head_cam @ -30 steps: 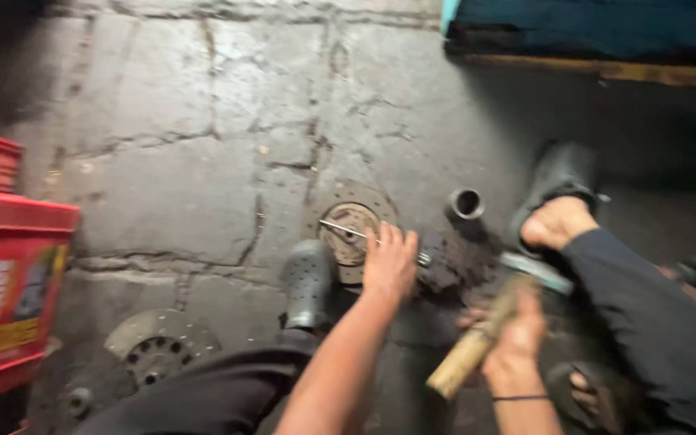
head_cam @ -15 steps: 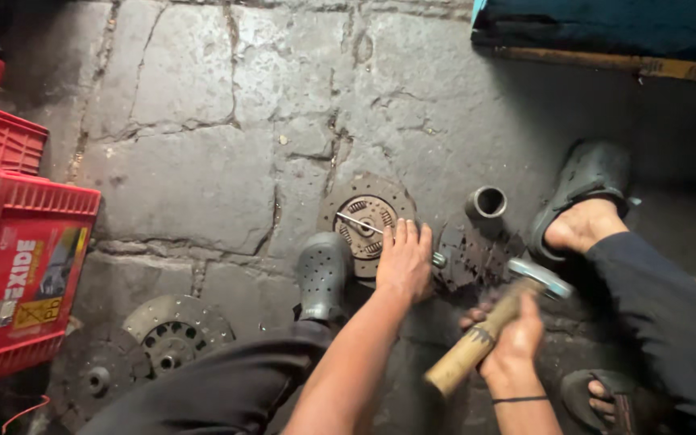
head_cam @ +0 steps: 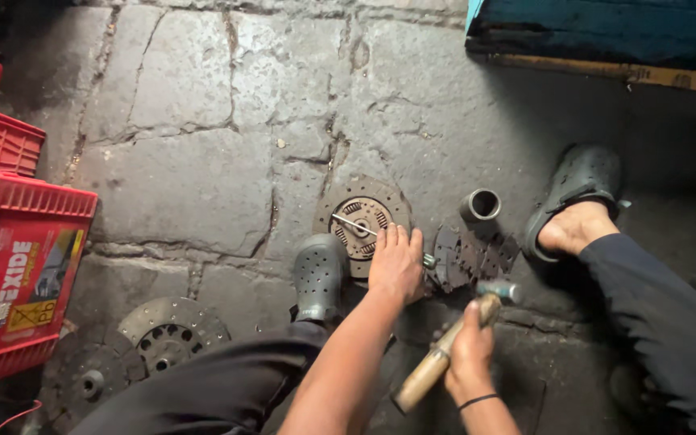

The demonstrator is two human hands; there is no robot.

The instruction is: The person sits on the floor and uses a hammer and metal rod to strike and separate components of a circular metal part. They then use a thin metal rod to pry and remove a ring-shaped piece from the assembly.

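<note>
My left hand (head_cam: 396,263) lies palm down on the edge of a round clutch disc (head_cam: 362,223) on the stone floor, its fingers by a thin metal rod (head_cam: 354,225) that rests across the disc's hub. My right hand (head_cam: 469,352) grips the wooden handle of a hammer (head_cam: 447,343), whose metal head is low over a dark toothed metal piece (head_cam: 470,256) just right of the disc. A short metal tube (head_cam: 480,205) stands behind that piece.
My two feet in dark clogs (head_cam: 319,274) (head_cam: 577,190) flank the work. Another clutch disc (head_cam: 169,334) lies at the lower left beside red plastic crates (head_cam: 18,266). A blue-covered platform edge (head_cam: 606,48) runs along the top right.
The hammer head has come down toward the dark metal piece. My left hand stays on the disc. The view has shifted a little, bringing the red crate and the second disc further in.
</note>
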